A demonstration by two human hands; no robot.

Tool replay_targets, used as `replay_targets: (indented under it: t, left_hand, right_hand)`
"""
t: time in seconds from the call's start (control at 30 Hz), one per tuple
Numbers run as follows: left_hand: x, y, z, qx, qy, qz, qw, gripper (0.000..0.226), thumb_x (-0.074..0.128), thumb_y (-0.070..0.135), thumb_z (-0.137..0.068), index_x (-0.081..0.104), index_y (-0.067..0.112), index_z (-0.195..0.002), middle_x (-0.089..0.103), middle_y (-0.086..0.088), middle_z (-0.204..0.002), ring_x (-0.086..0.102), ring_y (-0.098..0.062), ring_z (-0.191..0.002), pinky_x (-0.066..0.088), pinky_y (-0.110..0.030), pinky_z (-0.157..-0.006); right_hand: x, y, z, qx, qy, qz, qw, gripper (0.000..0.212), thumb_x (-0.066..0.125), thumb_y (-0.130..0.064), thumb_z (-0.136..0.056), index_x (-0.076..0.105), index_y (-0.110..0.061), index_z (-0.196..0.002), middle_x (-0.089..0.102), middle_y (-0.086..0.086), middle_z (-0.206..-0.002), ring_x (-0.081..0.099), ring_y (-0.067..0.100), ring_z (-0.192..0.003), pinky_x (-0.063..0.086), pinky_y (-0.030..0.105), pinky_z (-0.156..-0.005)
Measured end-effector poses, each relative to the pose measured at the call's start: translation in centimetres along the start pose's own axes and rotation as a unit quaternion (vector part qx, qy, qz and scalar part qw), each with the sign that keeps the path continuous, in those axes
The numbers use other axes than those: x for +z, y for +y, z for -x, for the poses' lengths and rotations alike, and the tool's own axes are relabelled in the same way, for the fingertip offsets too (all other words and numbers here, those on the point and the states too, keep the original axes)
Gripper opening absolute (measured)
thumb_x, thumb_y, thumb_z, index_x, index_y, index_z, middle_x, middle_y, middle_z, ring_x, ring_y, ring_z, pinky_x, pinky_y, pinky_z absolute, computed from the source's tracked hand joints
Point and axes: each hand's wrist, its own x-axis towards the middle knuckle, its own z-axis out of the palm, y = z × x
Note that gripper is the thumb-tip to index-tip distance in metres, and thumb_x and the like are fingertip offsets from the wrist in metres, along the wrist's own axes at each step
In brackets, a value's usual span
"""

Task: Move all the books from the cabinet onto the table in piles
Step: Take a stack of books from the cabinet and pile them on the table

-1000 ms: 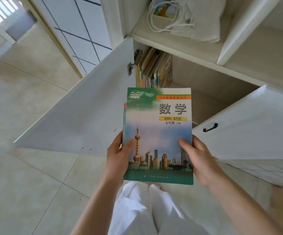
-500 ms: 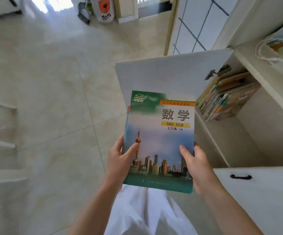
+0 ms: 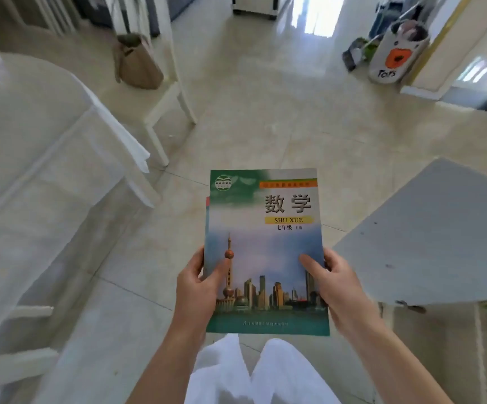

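While we carry the load at the centre of the view, the left hand grips the lower left edge of the books, thumb laid across the cover and fingers curled out of sight beneath. The right hand grips the lower right edge the same way. A red margin projects at the upper left of the top book, so we judge that at least two volumes are held; the exact count cannot be read from this view.

Risk 1: both grips sit at the near end, leaving the far end unsupported. Tilting forward could let the lower volume slide out.

Risk 2: the open cabinet door stands at 3 o'clock, just beside the right forearm. A swing of the elbow could strike it and jolt the load.

Risk 3: the table, draped in white cloth, lies at 9 to 10 o'clock. Setting books on the overhanging cloth edge could let the pile slip off.

Risk 4: a chair carrying a brown bag stands at 11 o'clock; its legs may catch a foot.
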Motion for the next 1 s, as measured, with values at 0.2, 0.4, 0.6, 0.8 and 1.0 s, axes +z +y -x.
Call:
replay_targets:
  t: [0.2, 0.4, 0.6, 0.8, 1.0]
  left_hand:
    - [-13.3, 0.5, -0.9, 0.012, 0.120, 0.045, 0.992, 0.020, 0.067, 0.021, -0.089, 0.070, 0.029, -0.107, 0.075, 0.004, -0.101, 0.071, -0.021, -0.095, 0.059, -0.041, -0.083]
    - [-25.9, 1.5, -0.5, 0.032, 0.211, 0.072, 0.974, 0.019, 0.067, 0.021, -0.089, 0.067, 0.029, -0.106, 0.075, 0.008, -0.093, 0.073, -0.011, -0.081, 0.056, -0.020, -0.060]
    - [-35.8, 1.3, 0.5, 0.029, 0.310, 0.083, 0.947, 0.024, 0.069, 0.025, -0.087, 0.066, 0.029, -0.110, 0.074, 0.007, -0.096, 0.072, -0.013, -0.085, 0.055, -0.018, -0.062]
    - [-41.2, 0.1, -0.5, -0.002, 0.382, 0.104, 0.918, 0.024, 0.068, 0.019, -0.088, 0.067, 0.023, -0.112, 0.074, 0.005, -0.098, 0.071, -0.014, -0.088, 0.057, -0.021, -0.065]
    - [-45.5, 1.1, -5.4, -0.020, 0.432, 0.134, 0.891, 0.024, 0.069, 0.020, -0.087, 0.067, 0.023, -0.111, 0.074, 0.004, -0.098, 0.072, -0.016, -0.087, 0.061, -0.036, -0.072]
  right_hand:
    - [14.0, -0.9, -0.4, -0.019, -0.097, 0.112, 0.989, 0.021, 0.057, -0.016, -0.096, 0.061, -0.026, -0.113, 0.073, 0.005, -0.099, 0.073, 0.025, -0.085, 0.059, 0.051, -0.078]
    - [27.9, 0.4, 0.6, -0.005, -0.176, 0.161, 0.971, 0.021, 0.055, -0.020, -0.096, 0.060, -0.019, -0.117, 0.073, 0.006, -0.098, 0.073, 0.025, -0.085, 0.059, 0.051, -0.078]
    - [39.7, 1.6, 2.1, -0.031, -0.238, 0.236, 0.942, 0.020, 0.055, -0.017, -0.096, 0.060, -0.019, -0.116, 0.070, 0.003, -0.102, 0.071, 0.023, -0.085, 0.060, 0.046, -0.074]
    - [47.5, 1.7, 1.2, -0.068, -0.282, 0.331, 0.898, 0.017, 0.055, -0.016, -0.096, 0.063, -0.023, -0.108, 0.068, -0.004, -0.099, 0.071, 0.024, -0.081, 0.059, 0.054, -0.072]
    - [55.5, -0.3, -3.1, -0.069, -0.333, 0.366, 0.866, 0.016, 0.059, -0.016, -0.094, 0.062, -0.030, -0.100, 0.067, -0.003, -0.100, 0.070, 0.024, -0.087, 0.060, 0.047, -0.076]
